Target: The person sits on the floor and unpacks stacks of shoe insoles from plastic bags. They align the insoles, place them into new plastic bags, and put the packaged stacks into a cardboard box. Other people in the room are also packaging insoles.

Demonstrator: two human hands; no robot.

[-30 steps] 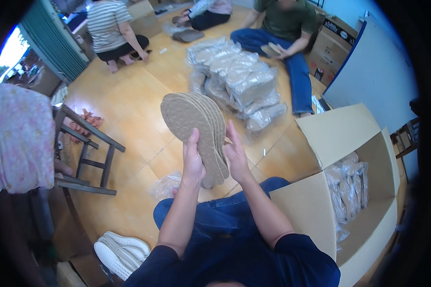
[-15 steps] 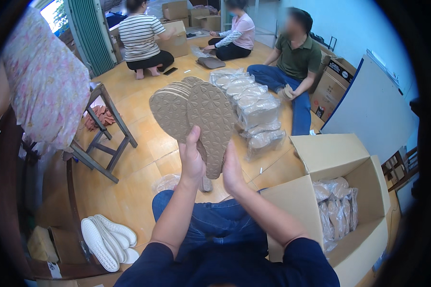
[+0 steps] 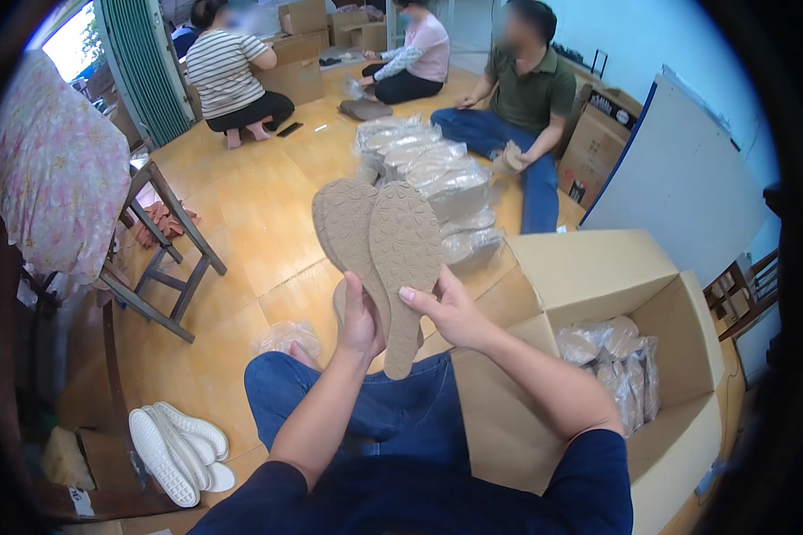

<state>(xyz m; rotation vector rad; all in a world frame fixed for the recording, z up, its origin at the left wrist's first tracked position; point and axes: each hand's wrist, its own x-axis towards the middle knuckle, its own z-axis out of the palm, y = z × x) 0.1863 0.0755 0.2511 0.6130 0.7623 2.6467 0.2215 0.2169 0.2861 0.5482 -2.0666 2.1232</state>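
The step in hand seems to be the handling of a small set of tan-brown, shoe-shaped soles with patterned faces, fanned apart between both hands, perhaps to separate or line them up. They stand nearly upright above the lap, wide ends up, with one narrow end hanging lower than the rest. The left hand is curled about the narrow part of the left-hand soles, its thumb up along the front; its fingers are mostly hidden behind, so how tightly they close I cannot tell. The right hand pinches the foremost sole at its narrow middle, thumb flat on the front face and fingers behind the edge. The next move, as I judge it, calls for a steady left grip as support while the right thumb and fingers guide the front sole, either drawing it clear or squaring its edge with the others. Just beside the right forearm is an open brown cardboard box, with clear-wrapped bundles of tan soles inside; more bundles in clear plastic lie beyond the hands. A crumpled clear plastic bag rests near the left knee, and white rubbery soles lie on the floor to the left
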